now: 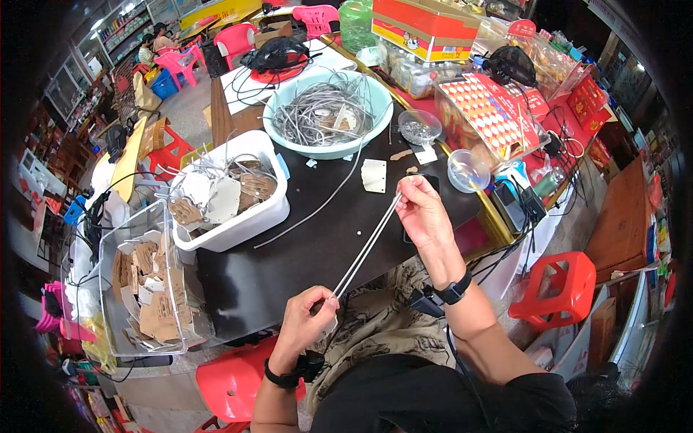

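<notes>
Nearest the camera, at about 6 o'clock, the person's dark-clothed lap and a patterned cloth [375, 325] fill the lower edge, with both forearms rising from it, each wearing a black wrist strap. The left hand [307, 321], at roughly 7 o'clock, is closed in a pinch around the lower end of a pair of thin white cords [367, 247]. The right hand [424, 216], higher and toward 1 o'clock from the left, pinches the upper end of the same cords between fingertips, so the cords stretch taut and slanting between the two hands, which are well apart.

The cords hang above the near edge of a dark table [303, 252]. At 12 o'clock on the table sits a pale green basin [382, 108] heaped with grey cords. At 10 o'clock a white tub [245, 224] holds cardboard tags with cords, and beside it, at 9 o'clock, a clear bin [108, 252] holds more brown tags. A loose white tag [374, 175] lies between the basin and the right hand. A red plastic stool [552, 289] stands at 3 o'clock on the floor.
</notes>
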### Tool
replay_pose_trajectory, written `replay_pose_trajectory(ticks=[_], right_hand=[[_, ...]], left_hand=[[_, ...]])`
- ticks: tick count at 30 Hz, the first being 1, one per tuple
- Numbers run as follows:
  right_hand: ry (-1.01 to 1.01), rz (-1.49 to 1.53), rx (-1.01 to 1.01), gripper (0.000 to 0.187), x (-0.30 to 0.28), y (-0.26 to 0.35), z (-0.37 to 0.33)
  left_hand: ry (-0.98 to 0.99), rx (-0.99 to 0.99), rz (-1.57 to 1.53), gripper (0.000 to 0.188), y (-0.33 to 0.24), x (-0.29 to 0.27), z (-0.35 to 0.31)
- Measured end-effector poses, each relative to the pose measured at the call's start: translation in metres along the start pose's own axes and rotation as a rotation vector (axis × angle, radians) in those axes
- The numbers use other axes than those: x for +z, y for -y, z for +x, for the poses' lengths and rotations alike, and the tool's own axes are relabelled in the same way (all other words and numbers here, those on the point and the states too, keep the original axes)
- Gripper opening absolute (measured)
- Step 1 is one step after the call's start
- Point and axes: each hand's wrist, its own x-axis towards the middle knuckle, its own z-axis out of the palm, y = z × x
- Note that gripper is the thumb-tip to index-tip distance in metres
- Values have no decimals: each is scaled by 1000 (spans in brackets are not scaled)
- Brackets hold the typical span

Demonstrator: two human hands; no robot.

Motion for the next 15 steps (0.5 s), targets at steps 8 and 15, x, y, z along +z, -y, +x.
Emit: replay_pose_trajectory(ticks=[8,15], right_hand=[[104,-146,203,9,-13,13,4],[122,-507,240,8,-22,22,14]], left_hand=[[-85,2,-30,16,3,-3,6],[-101,-66,47,18,-1,-4,6]])
